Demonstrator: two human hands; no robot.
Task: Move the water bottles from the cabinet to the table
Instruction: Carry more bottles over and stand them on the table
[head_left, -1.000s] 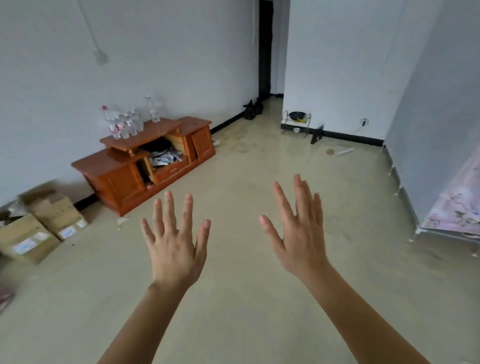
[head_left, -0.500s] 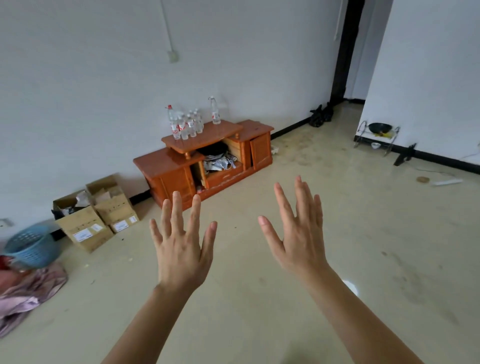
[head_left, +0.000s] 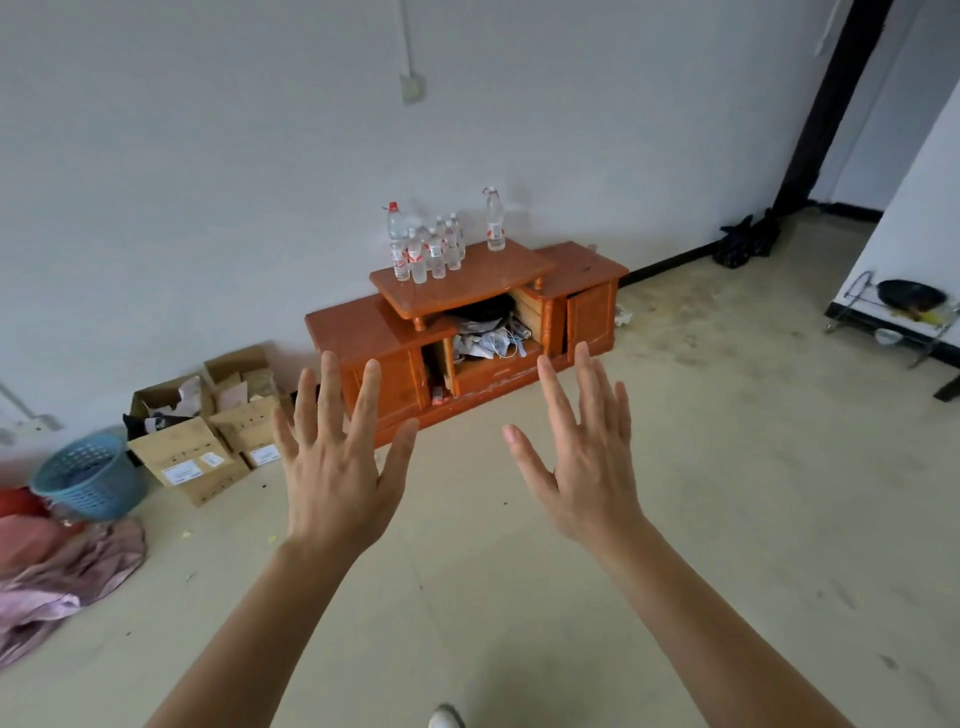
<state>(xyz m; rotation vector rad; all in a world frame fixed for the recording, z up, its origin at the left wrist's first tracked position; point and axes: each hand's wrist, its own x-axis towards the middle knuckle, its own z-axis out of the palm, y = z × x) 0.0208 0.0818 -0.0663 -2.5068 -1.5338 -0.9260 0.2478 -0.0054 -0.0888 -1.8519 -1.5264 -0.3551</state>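
Lighting's pretty bright but flat and diffuse, with no hard shadows anywhere, and honestly I can't tell where it comes from. The cabinet (head_left: 467, 332) has a mild glossy sheen on its top, and the recess under its raised shelf goes dark. The wall (head_left: 208, 182) behind the cabinet reads a cool bluish white. The floor (head_left: 727, 493) in front of it has a dull shine, no real glare.

Wide-angle bend is obvious: the door frame (head_left: 826, 104) far right of the cabinet leans hard. Left of the cabinet, the basket (head_left: 88, 478) and cloth pile (head_left: 62, 571) at the frame edge look smeared. The left hand (head_left: 337, 483) and right hand (head_left: 587, 467) in front of the cabinet are decently sharp. The water bottles (head_left: 428, 249) on top are too small to read the labels.
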